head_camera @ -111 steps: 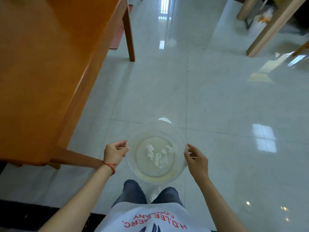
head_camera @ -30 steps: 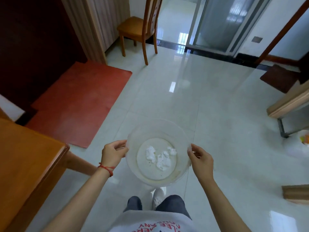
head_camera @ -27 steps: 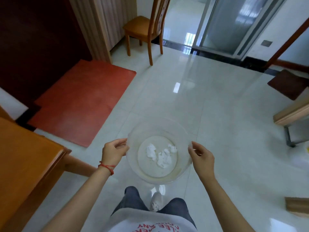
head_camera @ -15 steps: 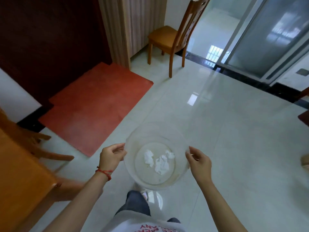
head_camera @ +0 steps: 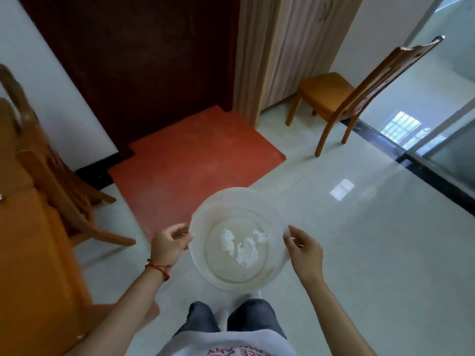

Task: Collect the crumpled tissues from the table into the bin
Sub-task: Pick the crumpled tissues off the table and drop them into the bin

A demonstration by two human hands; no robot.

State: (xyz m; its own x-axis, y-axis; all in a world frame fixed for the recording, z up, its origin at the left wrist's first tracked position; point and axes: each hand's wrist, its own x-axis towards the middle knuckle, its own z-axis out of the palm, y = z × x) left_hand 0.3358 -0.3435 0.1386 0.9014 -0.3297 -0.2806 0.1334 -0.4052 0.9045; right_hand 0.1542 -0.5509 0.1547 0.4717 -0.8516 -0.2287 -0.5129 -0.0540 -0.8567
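Note:
A translucent round bin (head_camera: 205, 217) hangs in front of me above the tiled floor, held by its rim on both sides. My left hand (head_camera: 168, 242) pinches the left rim and my right hand (head_camera: 304, 249) grips the right rim. Inside, on the bin's bottom, lie several crumpled white tissues (head_camera: 243, 246). The orange wooden table (head_camera: 30, 265) fills the lower left edge of the view; no tissue shows on the part I can see.
A wooden chair (head_camera: 59, 181) stands tucked at the table on the left. Another wooden chair (head_camera: 341, 98) is at the back right by a curtain (head_camera: 277, 47). A red mat (head_camera: 195, 160) lies before a dark door. Glass sliding doors run along the right.
The view has swung to the left: the door, mat and far chair have slid right and nearer, and the table chair has come into sight. Both hands keep the same hold on the bin.

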